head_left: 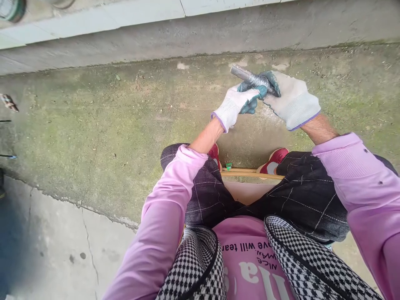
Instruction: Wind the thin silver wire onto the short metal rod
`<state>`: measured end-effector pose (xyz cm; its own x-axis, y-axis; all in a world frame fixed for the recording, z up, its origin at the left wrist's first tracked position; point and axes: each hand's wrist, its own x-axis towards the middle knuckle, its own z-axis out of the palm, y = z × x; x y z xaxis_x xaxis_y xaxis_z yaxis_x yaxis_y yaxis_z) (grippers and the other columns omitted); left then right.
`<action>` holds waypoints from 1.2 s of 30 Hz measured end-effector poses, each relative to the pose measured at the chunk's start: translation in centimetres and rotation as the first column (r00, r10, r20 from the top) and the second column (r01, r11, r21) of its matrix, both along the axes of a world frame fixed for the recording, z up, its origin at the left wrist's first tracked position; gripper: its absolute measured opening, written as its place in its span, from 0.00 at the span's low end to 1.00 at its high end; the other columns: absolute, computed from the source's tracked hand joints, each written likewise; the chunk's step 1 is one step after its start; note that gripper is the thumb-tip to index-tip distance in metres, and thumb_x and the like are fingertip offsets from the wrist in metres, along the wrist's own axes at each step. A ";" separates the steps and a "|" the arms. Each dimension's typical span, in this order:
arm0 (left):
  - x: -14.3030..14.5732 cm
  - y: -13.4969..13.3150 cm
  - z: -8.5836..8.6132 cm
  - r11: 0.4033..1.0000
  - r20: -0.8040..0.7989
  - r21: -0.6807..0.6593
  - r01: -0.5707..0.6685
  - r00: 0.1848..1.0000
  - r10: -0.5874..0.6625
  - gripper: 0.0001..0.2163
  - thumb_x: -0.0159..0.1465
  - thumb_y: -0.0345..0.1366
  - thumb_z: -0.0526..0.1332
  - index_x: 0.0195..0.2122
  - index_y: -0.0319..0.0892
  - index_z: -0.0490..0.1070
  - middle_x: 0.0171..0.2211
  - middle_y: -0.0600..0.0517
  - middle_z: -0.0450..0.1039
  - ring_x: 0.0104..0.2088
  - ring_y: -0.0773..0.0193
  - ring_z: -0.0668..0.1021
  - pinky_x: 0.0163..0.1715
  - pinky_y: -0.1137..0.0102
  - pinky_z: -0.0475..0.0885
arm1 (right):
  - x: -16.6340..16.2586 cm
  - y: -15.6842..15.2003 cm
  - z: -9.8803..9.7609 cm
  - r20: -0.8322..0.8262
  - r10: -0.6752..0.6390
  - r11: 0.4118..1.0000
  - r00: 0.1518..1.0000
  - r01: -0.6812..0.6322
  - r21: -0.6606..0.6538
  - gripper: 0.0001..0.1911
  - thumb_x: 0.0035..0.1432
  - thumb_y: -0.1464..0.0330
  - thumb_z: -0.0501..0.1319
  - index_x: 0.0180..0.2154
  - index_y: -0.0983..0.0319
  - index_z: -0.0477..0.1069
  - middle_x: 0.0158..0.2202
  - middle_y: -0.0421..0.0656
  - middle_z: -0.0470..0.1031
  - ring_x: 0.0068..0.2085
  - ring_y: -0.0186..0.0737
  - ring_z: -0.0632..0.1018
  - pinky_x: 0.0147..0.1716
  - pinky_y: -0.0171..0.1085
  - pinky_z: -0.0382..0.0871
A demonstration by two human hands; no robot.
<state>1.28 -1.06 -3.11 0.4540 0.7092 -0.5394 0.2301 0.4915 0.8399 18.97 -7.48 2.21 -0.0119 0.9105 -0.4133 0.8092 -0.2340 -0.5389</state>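
I sit on a wooden stool [250, 173] and hold both gloved hands out in front of my knees. My right hand [292, 102], in a white glove with teal palm, is closed round a grey metal rod [246, 76] wound with thin wire, whose bare end sticks out to the upper left. My left hand [239, 104], gloved the same way, is curled with its fingertips pinched against the wire-wound part of the rod just below the right hand's fingers. Both pink sleeves are pushed back from the wrists.
Mossy concrete ground [109, 125] spreads ahead, ending at a raised kerb [187, 33] at the top. A cracked slab edge [81, 204] runs at the lower left. My red shoes [275, 160] rest under the stool. Small dark objects [8, 102] lie at the far left.
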 end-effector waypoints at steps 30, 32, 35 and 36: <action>-1.9 0.7 -0.5 0.999 -0.013 -0.013 0.052 0.999 -0.053 0.10 0.86 0.43 0.70 0.58 0.41 0.82 0.27 0.60 0.73 0.25 0.72 0.74 0.35 0.78 0.76 | 3.4 0.9 -2.2 -0.642 -0.409 0.909 0.648 0.347 -0.229 0.21 0.95 0.55 0.74 0.47 0.59 0.74 0.33 0.40 0.66 0.29 0.36 0.60 0.24 0.37 0.53; -1.8 1.1 -1.0 0.998 -0.041 -0.008 0.066 0.997 -0.066 0.08 0.86 0.40 0.68 0.50 0.42 0.81 0.25 0.60 0.70 0.25 0.71 0.73 0.33 0.78 0.75 | 3.5 -0.1 -1.5 -0.698 -0.323 0.945 0.639 0.187 -0.267 0.24 0.91 0.52 0.78 0.47 0.60 0.75 0.33 0.40 0.65 0.28 0.35 0.61 0.24 0.35 0.54; -2.1 1.6 -0.9 0.979 -0.048 0.024 0.203 0.978 -0.202 0.15 0.85 0.29 0.65 0.36 0.43 0.74 0.25 0.55 0.71 0.24 0.70 0.71 0.28 0.74 0.69 | 4.2 -0.9 -1.3 -0.713 -0.164 0.947 0.682 -0.094 -0.308 0.21 0.90 0.52 0.76 0.52 0.63 0.81 0.31 0.39 0.66 0.27 0.35 0.62 0.23 0.34 0.57; -2.3 1.7 -0.7 0.959 -0.018 0.062 0.276 0.961 -0.275 0.15 0.83 0.25 0.65 0.35 0.42 0.76 0.28 0.53 0.75 0.26 0.70 0.72 0.28 0.72 0.67 | 4.5 -1.0 -1.3 -0.690 -0.115 0.923 0.715 -0.180 -0.341 0.18 0.91 0.55 0.73 0.55 0.65 0.83 0.31 0.39 0.68 0.26 0.35 0.63 0.23 0.34 0.58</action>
<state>-1.03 0.61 -3.79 0.6320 0.5900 -0.5025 0.3571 0.3538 0.8645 23.43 -8.47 0.88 -0.4518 0.6892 -0.5664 0.2568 -0.5076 -0.8224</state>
